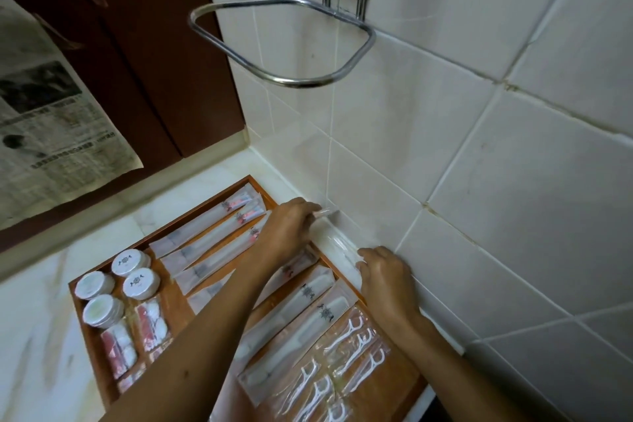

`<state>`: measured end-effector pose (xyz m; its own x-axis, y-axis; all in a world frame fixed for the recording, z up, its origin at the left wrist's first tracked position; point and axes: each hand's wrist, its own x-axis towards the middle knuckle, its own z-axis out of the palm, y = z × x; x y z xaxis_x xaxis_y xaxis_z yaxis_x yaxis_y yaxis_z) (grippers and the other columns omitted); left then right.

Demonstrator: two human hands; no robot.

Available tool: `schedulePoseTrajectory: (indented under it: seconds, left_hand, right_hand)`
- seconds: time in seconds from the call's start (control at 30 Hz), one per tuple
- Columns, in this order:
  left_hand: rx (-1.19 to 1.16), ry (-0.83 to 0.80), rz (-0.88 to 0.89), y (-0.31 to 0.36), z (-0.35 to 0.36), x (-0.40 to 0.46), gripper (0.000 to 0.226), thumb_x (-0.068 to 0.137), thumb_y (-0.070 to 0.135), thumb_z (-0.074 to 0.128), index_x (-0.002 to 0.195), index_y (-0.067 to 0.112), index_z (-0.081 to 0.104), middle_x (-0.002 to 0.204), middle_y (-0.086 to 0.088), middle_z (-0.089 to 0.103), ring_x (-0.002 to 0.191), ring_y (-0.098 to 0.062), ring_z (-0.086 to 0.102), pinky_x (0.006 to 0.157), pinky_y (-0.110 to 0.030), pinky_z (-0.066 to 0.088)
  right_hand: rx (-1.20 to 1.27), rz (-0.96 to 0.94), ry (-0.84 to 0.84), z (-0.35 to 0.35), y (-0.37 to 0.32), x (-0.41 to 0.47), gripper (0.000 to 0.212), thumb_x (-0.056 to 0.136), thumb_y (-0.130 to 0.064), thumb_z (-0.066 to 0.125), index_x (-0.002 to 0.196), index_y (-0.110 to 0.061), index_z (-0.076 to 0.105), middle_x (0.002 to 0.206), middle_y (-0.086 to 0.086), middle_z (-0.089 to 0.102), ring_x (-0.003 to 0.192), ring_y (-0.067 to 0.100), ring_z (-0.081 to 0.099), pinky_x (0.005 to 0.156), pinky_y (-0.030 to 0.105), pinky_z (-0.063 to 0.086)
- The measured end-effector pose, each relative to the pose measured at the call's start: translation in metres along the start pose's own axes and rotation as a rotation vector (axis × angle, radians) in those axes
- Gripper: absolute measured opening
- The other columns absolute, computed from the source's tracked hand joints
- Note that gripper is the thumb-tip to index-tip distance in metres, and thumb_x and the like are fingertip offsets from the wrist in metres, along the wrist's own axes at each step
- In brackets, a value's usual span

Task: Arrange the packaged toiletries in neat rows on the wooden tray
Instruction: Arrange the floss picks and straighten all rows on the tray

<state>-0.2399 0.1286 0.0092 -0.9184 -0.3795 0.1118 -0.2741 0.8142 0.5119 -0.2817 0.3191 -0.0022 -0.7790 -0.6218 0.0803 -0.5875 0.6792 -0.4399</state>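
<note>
Tray: wooden tray (pixel 89 336) with compartments, set on the pale marble counter (pixel 37 325) in the corner beside the tiled wall (pixel 479 181).
Held packet: long clear packet (pixel 337 250) lying along the far right edge of the tray, just beside the base of the wall.
Left hand: left hand (pixel 291 229) grips the far end of the packet; fingers curled over it.
Right hand: right hand (pixel 387 279) grips the near end of the same packet; fingers curled round it.
Far compartment: toothbrush packets (pixel 219 236) lie side by side in a slanted row.
Right compartment: comb packets (pixel 308 305) lie parallel, partly hidden by the left forearm.
Near right: floss pick packets (pixel 346 363) rest on the tray, overlapping.
Left compartments: four round white lidded containers (pixel 132 262) grouped together; small packets with red and white contents (pixel 118 349) lie nearer.
Surroundings: metal rack (pixel 284 44) on the wall; newspaper (pixel 51 120) hanging at far left.
</note>
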Motion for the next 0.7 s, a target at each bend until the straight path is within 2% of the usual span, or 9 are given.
schedulePoseTrajectory:
  seconds: [0.07,0.13,0.27,0.4,0.43,0.5,0.57,0.63,0.7]
  left_hand:
    - [-0.05,0.028,-0.054,0.001,-0.002,-0.008,0.03,0.096,0.012,0.053,0.124,0.013,0.063,0.118,-0.005,0.067,0.104,-0.018,0.06,0.087,-0.022,0.042]
    - [-0.103,0.046,-0.091,0.004,-0.003,-0.019,0.03,0.095,0.01,0.054,0.124,0.011,0.064,0.119,-0.005,0.068,0.105,-0.015,0.061,0.089,-0.022,0.043]
    - [-0.257,0.069,-0.193,0.008,-0.003,-0.042,0.03,0.096,0.009,0.053,0.123,0.014,0.063,0.113,-0.001,0.069,0.089,-0.005,0.062,0.079,-0.023,0.053]
    - [-0.393,0.12,-0.292,0.009,-0.002,-0.063,0.035,0.094,0.005,0.053,0.125,0.02,0.061,0.106,0.004,0.066,0.084,-0.006,0.062,0.07,-0.022,0.056]
    - [-0.431,0.14,-0.311,0.011,-0.003,-0.069,0.036,0.094,0.002,0.052,0.124,0.02,0.061,0.103,0.006,0.065,0.083,-0.006,0.062,0.068,-0.022,0.056]
    - [-0.511,0.165,-0.335,0.016,-0.004,-0.08,0.039,0.092,-0.004,0.051,0.121,0.019,0.063,0.096,0.006,0.065,0.077,-0.009,0.062,0.063,-0.021,0.053]
    - [-0.59,0.159,-0.369,0.019,-0.004,-0.091,0.037,0.092,-0.005,0.051,0.119,0.017,0.064,0.087,0.002,0.066,0.069,-0.012,0.063,0.06,-0.023,0.051]
    - [-0.64,0.156,-0.405,0.018,-0.004,-0.1,0.033,0.094,-0.002,0.052,0.119,0.014,0.065,0.084,-0.001,0.067,0.069,-0.014,0.065,0.061,-0.023,0.051]
    - [-0.691,0.176,-0.433,0.018,-0.005,-0.11,0.029,0.094,-0.001,0.053,0.117,0.012,0.066,0.084,-0.005,0.068,0.069,-0.016,0.067,0.062,-0.023,0.052]
  right_hand:
    - [0.03,0.012,0.018,-0.003,-0.001,-0.002,0.021,0.089,-0.005,0.064,0.11,-0.003,0.069,0.1,0.012,0.07,0.086,0.025,0.068,0.075,0.03,0.056]
    - [0.094,0.043,0.052,-0.005,-0.002,-0.006,0.023,0.091,-0.006,0.061,0.113,-0.002,0.068,0.102,0.012,0.07,0.089,0.024,0.067,0.077,0.027,0.054]
    - [0.258,0.142,0.087,-0.01,-0.003,-0.011,0.02,0.094,-0.013,0.058,0.111,-0.007,0.068,0.098,0.005,0.071,0.083,0.015,0.066,0.072,0.024,0.056]
    - [0.401,0.226,0.075,-0.014,0.0,-0.014,0.006,0.092,-0.015,0.06,0.094,-0.015,0.065,0.085,-0.001,0.07,0.068,0.011,0.066,0.063,0.032,0.06]
    - [0.476,0.271,0.052,-0.016,0.0,-0.015,0.004,0.092,-0.013,0.06,0.091,-0.014,0.064,0.081,0.0,0.07,0.061,0.01,0.066,0.06,0.032,0.059]
    - [0.786,0.408,-0.054,-0.024,-0.004,-0.017,0.006,0.091,-0.004,0.059,0.094,-0.008,0.062,0.077,0.013,0.071,0.054,0.014,0.064,0.053,0.03,0.055]
    - [1.135,0.546,-0.208,-0.032,-0.008,-0.022,0.013,0.09,0.003,0.058,0.1,-0.004,0.061,0.08,0.022,0.069,0.058,0.021,0.061,0.056,0.032,0.051]
    - [1.281,0.596,-0.339,-0.035,-0.01,-0.029,0.016,0.089,0.004,0.058,0.104,0.002,0.061,0.076,0.022,0.067,0.061,0.023,0.06,0.059,0.034,0.048]
    - [1.356,0.623,-0.401,-0.035,-0.013,-0.037,0.019,0.088,0.004,0.058,0.106,0.011,0.059,0.072,0.02,0.066,0.058,0.022,0.061,0.055,0.029,0.049]
